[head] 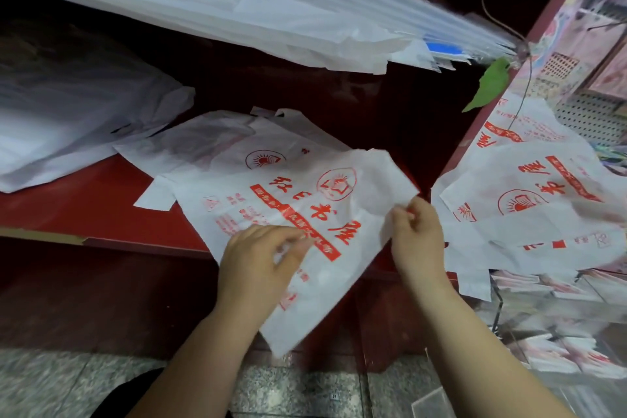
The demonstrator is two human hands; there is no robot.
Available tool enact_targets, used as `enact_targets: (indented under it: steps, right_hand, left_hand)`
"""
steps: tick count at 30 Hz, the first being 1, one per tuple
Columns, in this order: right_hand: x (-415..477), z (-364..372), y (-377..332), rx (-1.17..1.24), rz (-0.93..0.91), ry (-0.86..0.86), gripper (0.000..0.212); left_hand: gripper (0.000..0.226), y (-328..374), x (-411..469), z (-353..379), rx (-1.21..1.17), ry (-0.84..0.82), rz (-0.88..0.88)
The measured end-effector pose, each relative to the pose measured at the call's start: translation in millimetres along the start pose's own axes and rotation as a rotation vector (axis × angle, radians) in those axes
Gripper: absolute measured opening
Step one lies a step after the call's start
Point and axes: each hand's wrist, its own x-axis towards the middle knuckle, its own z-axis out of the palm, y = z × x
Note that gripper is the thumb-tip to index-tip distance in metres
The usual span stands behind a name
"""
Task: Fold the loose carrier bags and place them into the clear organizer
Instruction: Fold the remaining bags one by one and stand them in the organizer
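Note:
A white carrier bag with red print lies tilted over the front edge of a red shelf. My left hand pinches the bag near its lower middle, fingers curled on the plastic. My right hand pinches the bag's right edge. Another printed bag lies flat behind it on the shelf. Several loose printed bags spread out at the right. A clear organizer with folded bags inside stands at the lower right.
A stack of plain white bags lies at the left of the shelf. A long row of white bags runs across the top. Green leaves hang at the upper right. Grey stone floor shows below.

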Motion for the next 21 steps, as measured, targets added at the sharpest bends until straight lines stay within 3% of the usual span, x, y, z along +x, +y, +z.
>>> enact_targets:
  steps: [4, 7, 14, 21]
  right_hand:
    - [0, -28, -1, 0.208, 0.068, 0.053, 0.026]
    - [-2, -51, -1, 0.384, 0.228, -0.047, 0.027]
    - [-24, -94, 43, 0.201, 0.369, -0.244, 0.019]
    - [-35, -91, 70, 0.165, 0.334, -0.205, 0.025]
  left_hand:
    - [0.031, -1, 6, -12, -0.107, 0.033, -0.218]
    - [0.015, -1, 5, -13, -0.073, 0.016, -0.246]
    - [0.027, 12, 10, -6, -0.035, -0.131, -0.273]
    - [0.047, 24, 47, 10, 0.348, -0.371, -0.320]
